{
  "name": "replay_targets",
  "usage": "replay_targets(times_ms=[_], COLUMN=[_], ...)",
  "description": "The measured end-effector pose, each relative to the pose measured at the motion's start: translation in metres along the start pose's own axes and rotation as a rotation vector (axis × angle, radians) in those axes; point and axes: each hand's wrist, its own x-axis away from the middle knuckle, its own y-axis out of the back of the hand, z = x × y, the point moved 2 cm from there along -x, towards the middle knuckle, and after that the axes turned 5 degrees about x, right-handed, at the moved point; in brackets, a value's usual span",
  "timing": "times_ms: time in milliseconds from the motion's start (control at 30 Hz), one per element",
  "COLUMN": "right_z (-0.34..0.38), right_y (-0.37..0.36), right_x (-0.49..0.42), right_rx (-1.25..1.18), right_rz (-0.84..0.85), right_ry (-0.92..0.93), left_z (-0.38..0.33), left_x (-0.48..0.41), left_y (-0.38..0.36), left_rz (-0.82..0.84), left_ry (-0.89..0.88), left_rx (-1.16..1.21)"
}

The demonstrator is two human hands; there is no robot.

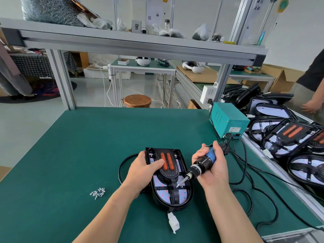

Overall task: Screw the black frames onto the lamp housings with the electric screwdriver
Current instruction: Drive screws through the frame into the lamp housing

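Note:
A black lamp housing (188, 196) lies on the green mat, with a black frame (172, 174) carrying two orange strips seated in it. My left hand (142, 170) rests on the housing's left side, thumb pressing on the frame near the orange strips. My right hand (213, 166) grips the blue and black electric screwdriver (203, 163), tilted down to the left. Its bit tip (178, 185) touches the frame's lower right arm. A small heap of silver screws (98, 192) lies on the mat to the left.
A teal power box (228, 121) stands at the back right, its black cables (245, 186) looping over the mat. Several more lamp housings (287, 137) are stacked along the right bench. A white connector (173, 222) trails from the housing. Another person's hand (309, 106) is at far right.

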Motion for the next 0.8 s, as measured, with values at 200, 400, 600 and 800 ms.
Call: replay_targets(times_ms=[200,400,600,800], right_z=[0.004,-0.003,-0.016,-0.021], right_y=[-0.035,-0.061,-0.072,-0.085], right_x=[0.008,0.012,0.017,0.015], right_rx=[0.182,0.411,0.586,0.712], right_rz=[0.063,0.100,0.130,0.187], right_ry=[0.054,0.137,0.188,0.330], left_z=[0.001,0.003,0.003,0.001], left_x=[-0.002,-0.004,-0.005,-0.003], left_y=[-0.001,0.000,0.000,0.000], left_rz=[-0.012,-0.017,-0.014,-0.015], left_ry=[-0.010,-0.012,-0.016,-0.023], left_rx=[0.000,0.001,-0.005,-0.025])
